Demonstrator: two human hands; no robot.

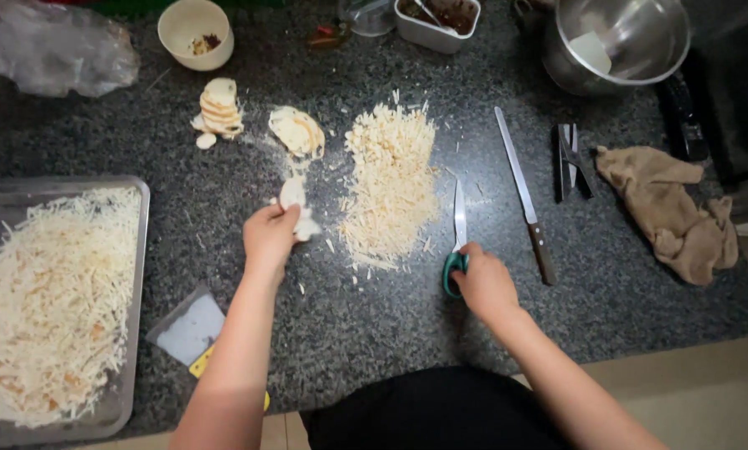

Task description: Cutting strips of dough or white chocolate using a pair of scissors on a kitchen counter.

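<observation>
My left hand (268, 236) is closed on a few pale thin slices (294, 200) at the middle of the dark granite counter (374, 333). My right hand (484, 282) grips the green handle of a pair of scissors (458, 237) whose blades lie flat on the counter, pointing away from me. Between the two hands lies a heap of fine pale shreds (391, 187). Farther back sit a small pile of slices (297, 132) and a stacked pile of slices (220, 108).
A metal tray (132, 333) full of shreds stands at the left edge. A long knife (524, 196), dark tongs (570, 161) and a brown cloth (674, 212) lie to the right. A cream bowl (195, 32), a white tub (436, 21), a steel bowl (620, 42) and a plastic bag (53, 46) line the back. A scraper (192, 332) lies near the front.
</observation>
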